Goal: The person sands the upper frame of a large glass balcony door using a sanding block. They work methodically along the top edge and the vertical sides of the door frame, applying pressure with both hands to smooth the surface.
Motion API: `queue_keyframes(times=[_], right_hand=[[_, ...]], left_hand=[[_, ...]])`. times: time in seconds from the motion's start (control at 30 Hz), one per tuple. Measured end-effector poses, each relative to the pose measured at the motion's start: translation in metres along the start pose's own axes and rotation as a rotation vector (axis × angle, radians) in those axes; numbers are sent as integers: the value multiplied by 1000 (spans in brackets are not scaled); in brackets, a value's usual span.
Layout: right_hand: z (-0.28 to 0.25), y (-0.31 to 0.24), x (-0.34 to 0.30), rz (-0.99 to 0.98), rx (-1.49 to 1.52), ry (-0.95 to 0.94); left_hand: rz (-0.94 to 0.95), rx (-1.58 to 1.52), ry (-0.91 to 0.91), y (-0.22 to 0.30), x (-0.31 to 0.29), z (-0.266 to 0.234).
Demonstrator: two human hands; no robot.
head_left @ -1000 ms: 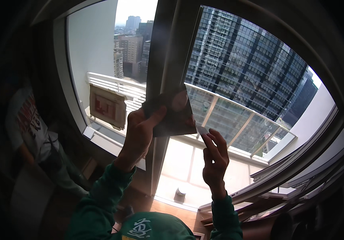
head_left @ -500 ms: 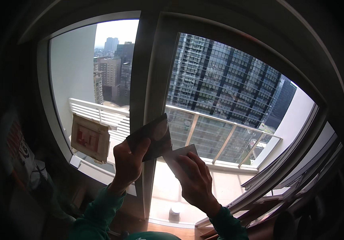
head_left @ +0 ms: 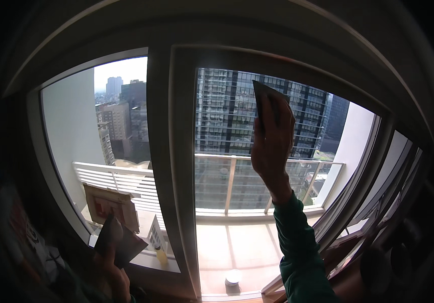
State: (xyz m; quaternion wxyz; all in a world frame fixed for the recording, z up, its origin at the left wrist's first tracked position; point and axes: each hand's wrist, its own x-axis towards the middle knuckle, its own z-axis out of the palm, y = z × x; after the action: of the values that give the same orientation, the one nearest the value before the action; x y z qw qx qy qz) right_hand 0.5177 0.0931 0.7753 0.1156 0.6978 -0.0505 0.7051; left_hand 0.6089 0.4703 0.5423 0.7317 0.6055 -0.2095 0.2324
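My right hand [head_left: 273,136] is raised, arm stretched up, in front of the upper part of the large window pane [head_left: 242,187]. Its fingers close on a thin, dark, flat pad [head_left: 257,95], seen nearly edge-on; whether it touches the glass I cannot tell. Low on the left, my left hand [head_left: 110,267] grips a dark square sheet [head_left: 131,246] between thumb and fingers. The exact kind of both flat pieces is hard to make out against the light. Just behind the left hand's sheet is a brownish cardboard-like panel [head_left: 95,204] with a reddish patch, at the left pane.
A thick upright frame post [head_left: 164,166] divides the two panes. Outside are a balcony railing [head_left: 231,184], a small white round object [head_left: 232,276] on the floor and a yellow bottle-like item [head_left: 161,255]. Dark window slats or panels [head_left: 361,227] slant at the right.
My hands have moved apart. The right has risen with its pad to the upper glass, while the left has dropped to the lower left with its sheet. The view has shifted too.
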Motion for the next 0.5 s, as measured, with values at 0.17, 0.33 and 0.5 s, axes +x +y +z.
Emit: queue_keyframes(times=[0.17, 0.33, 0.5], right_hand=[[42, 4, 42, -39, -109, 73], [60, 8, 49, -58, -152, 65], [67, 11, 53, -89, -216, 105]], left_hand=[[-257, -32, 170, 10, -4, -25], [-314, -154, 107, 12, -1, -37], [-344, -174, 175, -1, -2, -36]])
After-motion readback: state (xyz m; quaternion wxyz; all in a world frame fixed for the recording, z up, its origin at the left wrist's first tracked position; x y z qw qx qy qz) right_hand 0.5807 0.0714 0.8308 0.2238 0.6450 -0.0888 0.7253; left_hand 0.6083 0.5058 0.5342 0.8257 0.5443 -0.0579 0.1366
